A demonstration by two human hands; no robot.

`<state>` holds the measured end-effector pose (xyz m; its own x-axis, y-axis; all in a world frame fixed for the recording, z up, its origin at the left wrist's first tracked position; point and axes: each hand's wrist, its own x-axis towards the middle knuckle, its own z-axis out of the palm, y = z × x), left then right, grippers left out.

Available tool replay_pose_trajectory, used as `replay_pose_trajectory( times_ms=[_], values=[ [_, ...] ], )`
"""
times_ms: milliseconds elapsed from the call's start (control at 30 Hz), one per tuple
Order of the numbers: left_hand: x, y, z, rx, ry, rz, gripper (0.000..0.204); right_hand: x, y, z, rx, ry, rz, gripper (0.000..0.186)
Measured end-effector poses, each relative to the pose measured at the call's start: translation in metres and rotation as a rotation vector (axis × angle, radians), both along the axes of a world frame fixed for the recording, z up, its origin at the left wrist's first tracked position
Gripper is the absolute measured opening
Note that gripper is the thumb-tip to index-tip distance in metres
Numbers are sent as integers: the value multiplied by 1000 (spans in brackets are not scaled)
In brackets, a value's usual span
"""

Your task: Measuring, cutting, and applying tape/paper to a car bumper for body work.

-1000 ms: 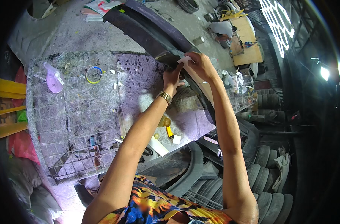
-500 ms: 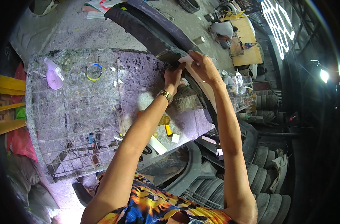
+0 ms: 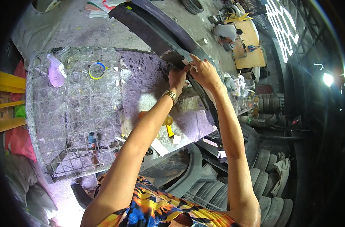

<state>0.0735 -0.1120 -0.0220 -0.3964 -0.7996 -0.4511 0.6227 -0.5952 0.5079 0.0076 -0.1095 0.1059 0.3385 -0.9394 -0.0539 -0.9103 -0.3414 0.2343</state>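
While left hand (image 3: 176,79) touches dark panel (image 3: 146,30), yellow-green sticker (image 3: 129,7) marks far end.

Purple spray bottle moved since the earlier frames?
No: the spray bottle keeps its place against the blue-yellow ring on the mesh table; the whole view shifted slightly.

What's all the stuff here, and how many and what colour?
Curved panel: 1, dark, upper middle
Strip: 1, whitish, at the panel
Mesh-topped table: 1, grey, left of centre
Spray bottle: 1, purple, table's left part
Tape-like ring: 1, yellow and blue, right of the bottle
Handle-like thing: 1, yellow, table's near side
Slabs: several, yellow, far left
Tyres: several, dark, lower right
Wooden board: 1, tan, upper right
Other person: 1, pale top, upper right
Watch: 1, gold, left wrist
Shirt: 1, multicoloured, bottom
Left hand: 1, bare, at the panel
Right hand: 1, bare, over the strip
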Motion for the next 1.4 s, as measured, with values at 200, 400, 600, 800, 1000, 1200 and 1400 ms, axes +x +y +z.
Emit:
replay_pose_trajectory(
  times_ms=[200, 400, 600, 800, 1000, 1200, 1400],
  values=[
    [3, -11, -21, 73, 60, 3, 53, 21, -9, 4, 38, -171, -123, 56],
    [5, -11, -19, 33, 82, 0, 55, 23, -9, -1, 105, -206, -135, 58],
    [13, -5, -2, 24, 126, -24, 56, 22, -2, -9, 24, 6, -82, 61],
    [14, -7, -13, 12, 159, -19, 55, 38, -1, 1, 59, -33, -91, 58],
    [9, -11, -11, 48, 124, -72, 53, 27, -9, 4, 148, -165, -161, 59],
    [12, -12, -18, 55, 117, -69, 49, 35, -11, 0, 157, -208, -206, 62],
    [12, -6, -17, -60, 28, -30, 36, 19, -4, 19, 152, -264, -230, 64]
  ],
)
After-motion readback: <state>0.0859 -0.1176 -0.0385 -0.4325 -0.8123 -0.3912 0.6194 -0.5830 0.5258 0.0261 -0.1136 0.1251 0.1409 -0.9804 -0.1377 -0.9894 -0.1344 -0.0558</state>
